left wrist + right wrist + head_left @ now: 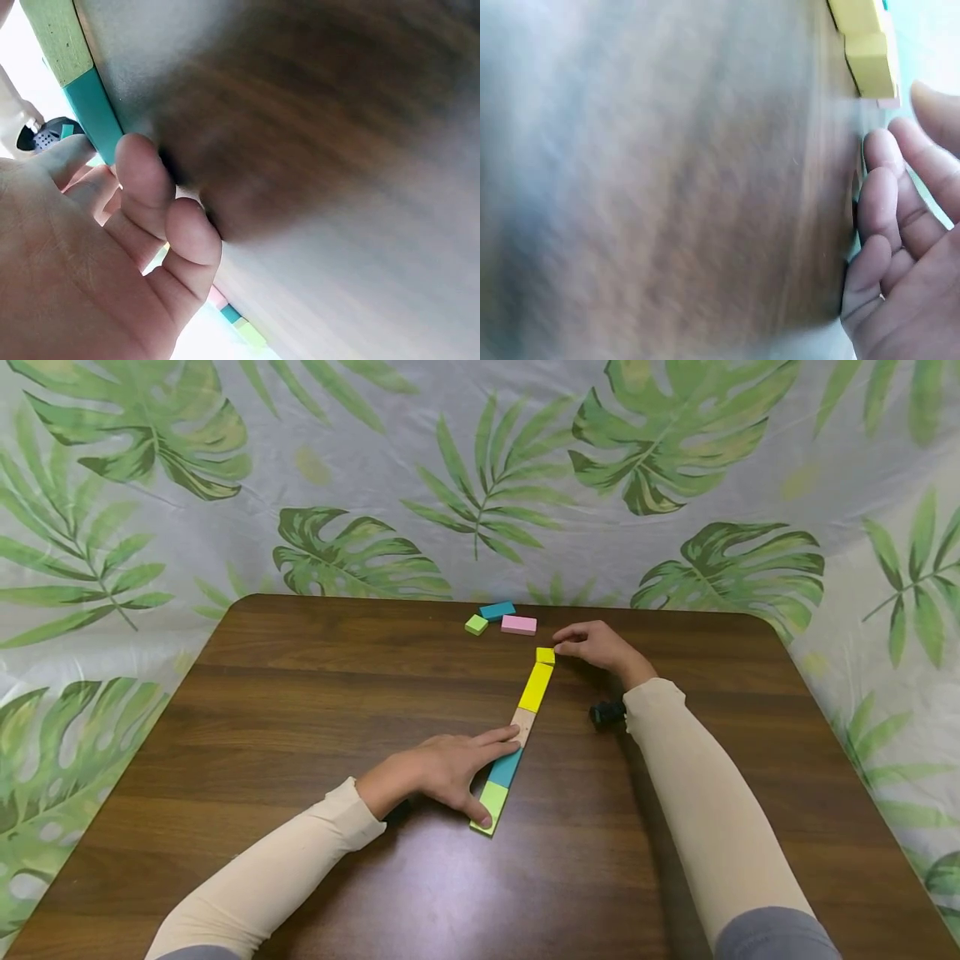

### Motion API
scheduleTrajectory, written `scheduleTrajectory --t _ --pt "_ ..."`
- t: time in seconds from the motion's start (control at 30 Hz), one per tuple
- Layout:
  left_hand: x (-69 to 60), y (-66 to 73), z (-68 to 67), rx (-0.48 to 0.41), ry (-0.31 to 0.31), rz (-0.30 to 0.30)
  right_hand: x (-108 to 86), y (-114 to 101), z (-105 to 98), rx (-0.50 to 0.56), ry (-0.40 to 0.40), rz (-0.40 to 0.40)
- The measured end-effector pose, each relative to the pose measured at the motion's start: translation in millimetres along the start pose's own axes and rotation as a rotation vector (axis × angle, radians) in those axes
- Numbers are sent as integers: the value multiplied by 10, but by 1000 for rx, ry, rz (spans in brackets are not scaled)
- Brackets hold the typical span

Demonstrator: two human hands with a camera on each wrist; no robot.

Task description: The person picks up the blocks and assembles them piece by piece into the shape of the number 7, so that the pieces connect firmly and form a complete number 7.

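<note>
In the head view a row of flat blocks slants up the table. It runs from a light green block point(492, 802) at the near end through a teal block point(506, 768) and a plain wood block point(522, 723) to a long yellow block point(536, 687). A small yellow block point(545, 655) sits at the far end, turned slightly out of line. My left hand point(450, 768) rests along the row, thumb on the light green block and fingertips by the wood and teal blocks. Beside the small yellow block is my right hand point(600, 647); the right wrist view shows a gap between them.
Beyond the row lie a pink block point(519, 625), another teal block point(497, 611) and a small green block point(476, 625). A leaf-patterned cloth point(480, 485) hangs behind the brown table point(300, 693). Both wrists carry dark devices.
</note>
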State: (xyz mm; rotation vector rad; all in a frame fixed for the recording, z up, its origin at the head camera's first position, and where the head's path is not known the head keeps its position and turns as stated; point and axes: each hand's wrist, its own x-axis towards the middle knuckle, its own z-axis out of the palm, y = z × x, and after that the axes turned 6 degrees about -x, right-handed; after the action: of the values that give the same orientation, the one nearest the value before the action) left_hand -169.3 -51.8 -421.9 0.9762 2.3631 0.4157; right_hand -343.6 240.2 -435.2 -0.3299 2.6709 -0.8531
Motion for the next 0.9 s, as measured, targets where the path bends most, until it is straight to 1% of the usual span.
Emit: scheduleTrajectory --t 0.3,0.47,0.6,0.73,0.9 --pt "0 8 22 7 6 12 119 -61 -137 24 -10 37" --pt "-4 7 16 3 9 18 194 -134 -189 24 7 54" --pt "-11 2 -1 6 13 12 257 -182 -181 29 23 42" --pt "-23 1 -11 4 12 4 309 -220 -147 58 25 33" --pt "-16 -9 5 0 8 5 357 -273 -110 72 36 20"
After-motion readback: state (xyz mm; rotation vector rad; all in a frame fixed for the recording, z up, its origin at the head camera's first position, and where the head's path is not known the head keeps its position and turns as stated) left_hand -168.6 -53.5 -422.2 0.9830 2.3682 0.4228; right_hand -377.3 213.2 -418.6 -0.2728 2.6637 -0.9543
